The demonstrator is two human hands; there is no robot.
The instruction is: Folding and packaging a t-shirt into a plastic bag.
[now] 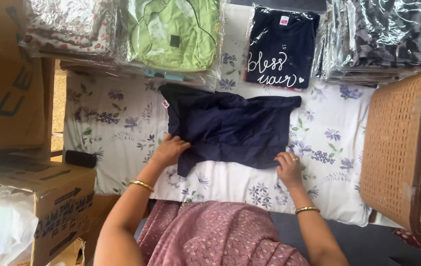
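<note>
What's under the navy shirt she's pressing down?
The navy shirt lies on a white floral sheet, which shows all around it. Both hands, left and right, rest on its near edge. Anything beneath the shirt itself is covered.

Your left hand (171,149) has its fingertips tucked under the navy shirt (227,125) fold, so grip there is unclear. Your right hand (289,167) shows knuckles only; palm hidden. Basket (392,148) is cut off by the right edge, its contents partly out of view. Cardboard boxes (57,197) run off the left edge. Bagged garment stacks (171,29) are cropped along the top, with glare blurring their patterns. Small black object (80,158) is too small to identify.
</note>
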